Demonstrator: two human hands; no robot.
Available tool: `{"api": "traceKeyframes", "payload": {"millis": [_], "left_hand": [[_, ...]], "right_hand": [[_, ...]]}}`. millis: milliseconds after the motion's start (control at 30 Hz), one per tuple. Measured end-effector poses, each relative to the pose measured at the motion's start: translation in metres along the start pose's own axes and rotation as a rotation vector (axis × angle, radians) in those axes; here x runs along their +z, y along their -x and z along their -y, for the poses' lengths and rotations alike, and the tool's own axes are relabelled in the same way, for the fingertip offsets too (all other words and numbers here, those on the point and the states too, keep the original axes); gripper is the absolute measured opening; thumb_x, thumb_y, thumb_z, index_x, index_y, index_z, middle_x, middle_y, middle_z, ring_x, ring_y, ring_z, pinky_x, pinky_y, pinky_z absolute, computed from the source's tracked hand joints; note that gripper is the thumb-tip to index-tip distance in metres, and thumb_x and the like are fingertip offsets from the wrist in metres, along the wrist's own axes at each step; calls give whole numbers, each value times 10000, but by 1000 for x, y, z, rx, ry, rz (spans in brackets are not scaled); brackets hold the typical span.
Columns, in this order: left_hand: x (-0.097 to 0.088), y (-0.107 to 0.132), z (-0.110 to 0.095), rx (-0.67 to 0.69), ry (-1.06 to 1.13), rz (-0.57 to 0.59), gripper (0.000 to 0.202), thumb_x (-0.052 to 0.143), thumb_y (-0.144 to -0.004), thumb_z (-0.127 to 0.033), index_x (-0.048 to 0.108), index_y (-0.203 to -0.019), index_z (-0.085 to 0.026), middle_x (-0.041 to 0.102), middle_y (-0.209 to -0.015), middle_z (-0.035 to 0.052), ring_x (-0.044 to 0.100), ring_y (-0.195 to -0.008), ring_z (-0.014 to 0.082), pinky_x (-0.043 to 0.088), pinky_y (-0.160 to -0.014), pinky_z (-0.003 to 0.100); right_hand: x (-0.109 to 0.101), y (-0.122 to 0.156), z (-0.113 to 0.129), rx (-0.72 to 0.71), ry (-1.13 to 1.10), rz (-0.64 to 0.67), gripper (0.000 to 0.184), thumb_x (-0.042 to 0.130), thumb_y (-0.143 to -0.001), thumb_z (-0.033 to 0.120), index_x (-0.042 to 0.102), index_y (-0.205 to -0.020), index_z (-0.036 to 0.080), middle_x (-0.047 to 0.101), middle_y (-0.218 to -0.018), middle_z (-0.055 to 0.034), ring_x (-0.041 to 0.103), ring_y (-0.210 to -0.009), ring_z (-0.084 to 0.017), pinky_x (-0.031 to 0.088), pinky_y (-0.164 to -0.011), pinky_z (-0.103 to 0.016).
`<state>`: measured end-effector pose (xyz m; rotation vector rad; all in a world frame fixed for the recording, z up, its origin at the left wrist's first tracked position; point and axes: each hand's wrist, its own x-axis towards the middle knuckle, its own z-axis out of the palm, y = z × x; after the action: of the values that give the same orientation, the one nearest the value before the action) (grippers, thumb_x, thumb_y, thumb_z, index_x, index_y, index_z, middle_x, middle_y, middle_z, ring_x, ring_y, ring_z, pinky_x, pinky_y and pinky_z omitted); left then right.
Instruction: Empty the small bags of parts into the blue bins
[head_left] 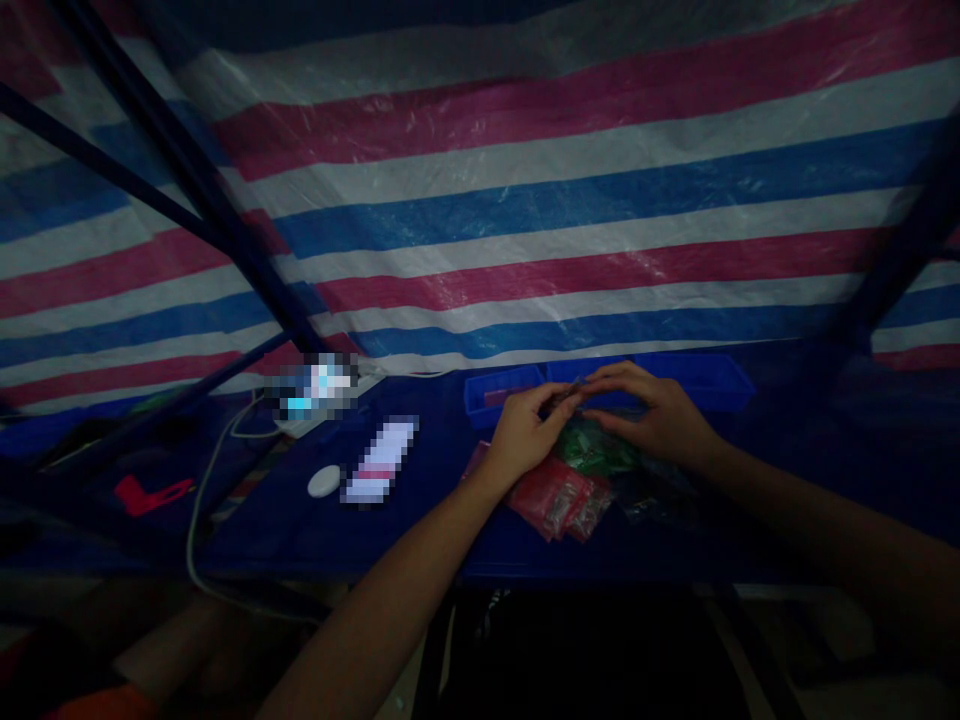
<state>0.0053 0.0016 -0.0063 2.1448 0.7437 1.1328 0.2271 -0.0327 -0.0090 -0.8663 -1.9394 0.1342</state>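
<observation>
My left hand [527, 430] and my right hand [664, 412] meet at the fingertips above the blue table. A small dark item shows between the fingertips, too dim to name. My left fingers are closed about it, and my right fingers curve in to the same spot. Below my left wrist lie red plastic bags [551, 492] with small metallic-looking contents. Beside them, under my right hand, sits a green plastic bundle [596, 450]. Dark clear plastic bags [652, 490] lie to its right, hard to make out.
Behind my hands stand a small blue tray [480, 384] and a longer blue tray [712, 378]. To the left are a phone [381, 460], a white round disc [324, 481], a cable [196, 520] and a red object [150, 495]. Part of another person [172, 640] shows lower left.
</observation>
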Motion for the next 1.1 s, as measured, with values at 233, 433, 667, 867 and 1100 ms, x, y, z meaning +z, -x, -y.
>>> {"api": "traceKeyframes", "payload": {"millis": [233,433,667,867,1100], "left_hand": [[-2,1,-4,27,-126,58,279,549,-1036,-363,741,-1131,-184,789,-1038,64,741,-925,204,562,-818,312],[-2,2,-6,85,-202,117,262,537,-1042,-334,737,-1131,-190,787,-1080,72,742,-962,211,552,-833,319],[-3,3,-4,83,-252,139,289,518,-1056,-359,737,-1142,-192,786,-1073,68,738,-960,212,547,-840,318],[-2,2,-4,119,-285,140,289,501,-1063,-347,728,-1149,-190,777,-1105,80,730,-1006,217,547,-880,346],[-1,1,-4,111,-254,106,207,623,-997,-344,747,-1079,-200,786,-1038,64,737,-937,208,556,-842,342]], "right_hand": [[0,-3,3,127,-38,-120,259,738,-913,355,731,-1153,257,758,-1100,-76,725,-957,-250,599,-878,-445],[1,-2,-3,149,-111,-51,209,703,-932,403,781,-1083,282,799,-1052,-49,754,-978,-261,615,-899,-458],[3,0,-3,196,-123,-21,240,742,-897,410,777,-1083,264,803,-1055,-48,761,-980,-259,626,-904,-443],[2,-1,-3,190,-107,-19,205,731,-904,403,775,-1044,259,799,-1024,-50,757,-954,-253,624,-873,-434],[4,-1,-3,137,-133,-7,145,717,-918,361,779,-1024,284,792,-1024,-45,752,-950,-244,617,-870,-444]]}}
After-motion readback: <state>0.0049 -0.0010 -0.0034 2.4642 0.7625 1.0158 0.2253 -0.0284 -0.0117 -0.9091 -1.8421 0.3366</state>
